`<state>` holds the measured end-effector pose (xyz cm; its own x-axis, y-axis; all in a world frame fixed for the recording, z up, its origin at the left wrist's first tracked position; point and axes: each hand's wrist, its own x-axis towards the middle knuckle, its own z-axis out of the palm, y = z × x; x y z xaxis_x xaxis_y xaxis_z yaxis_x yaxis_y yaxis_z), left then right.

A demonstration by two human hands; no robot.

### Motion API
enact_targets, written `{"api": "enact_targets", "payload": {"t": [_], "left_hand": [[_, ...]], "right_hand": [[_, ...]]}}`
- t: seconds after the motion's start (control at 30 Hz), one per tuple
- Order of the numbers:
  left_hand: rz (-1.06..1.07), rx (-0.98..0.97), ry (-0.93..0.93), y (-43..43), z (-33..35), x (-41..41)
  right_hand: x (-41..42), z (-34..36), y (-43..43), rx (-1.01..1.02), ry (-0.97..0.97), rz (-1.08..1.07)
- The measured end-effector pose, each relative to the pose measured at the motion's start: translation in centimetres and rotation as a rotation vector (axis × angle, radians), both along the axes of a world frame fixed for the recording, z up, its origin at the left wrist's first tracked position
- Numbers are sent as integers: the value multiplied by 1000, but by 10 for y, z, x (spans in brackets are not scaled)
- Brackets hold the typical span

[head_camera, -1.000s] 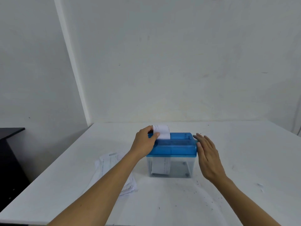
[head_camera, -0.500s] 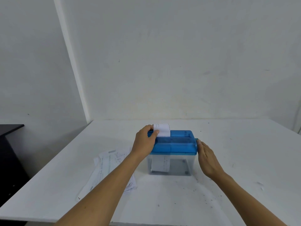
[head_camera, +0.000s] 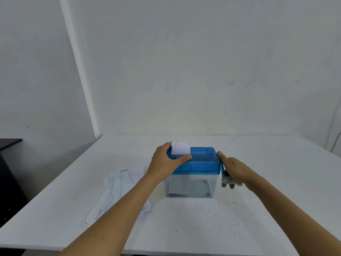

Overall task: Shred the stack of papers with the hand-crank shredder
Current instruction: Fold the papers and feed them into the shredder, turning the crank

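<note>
Blue-lidded shredder sits about mid table; left hand clamps the lid's left end, thumb along the top, fingers over the back. Upright in the slot: paper slip, touching that hand, lower part hanging inside the clear bin. On the shredder's right side the right hand curls round the crank, knob low, grip closed on it. Toward the table's left edge the stack of papers lies flat, just beside the shredder, left forearm crossing over it.
</note>
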<state>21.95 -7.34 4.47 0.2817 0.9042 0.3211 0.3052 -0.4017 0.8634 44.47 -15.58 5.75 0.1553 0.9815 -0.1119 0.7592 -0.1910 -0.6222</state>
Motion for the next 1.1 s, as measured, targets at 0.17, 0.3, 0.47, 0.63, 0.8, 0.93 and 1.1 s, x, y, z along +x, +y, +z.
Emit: {"api": "enact_targets", "payload": {"t": [0.17,0.3,0.47,0.63,0.8,0.93,1.1], "left_hand": [[-49,-22,17,-3,4,-2],[-56,-15,-4,-2,5,-2],[-75,-13,-27,-1,4,-3],[-77,-27,-21,0,3,-3],[-79,-48,-24,5,0,-4],[-73,-58,-37,6,-2,-3],[-72,-57,-25,4,-3,-1]], "right_hand": [[4,26,-2,-160,99,-28],[12,40,-23,-104,41,90],[18,68,-22,113,-9,84],[27,68,11,377,43,-18],[35,26,50,426,461,-39],[31,-9,63,349,679,-106],[17,-48,58,273,628,-229]]}}
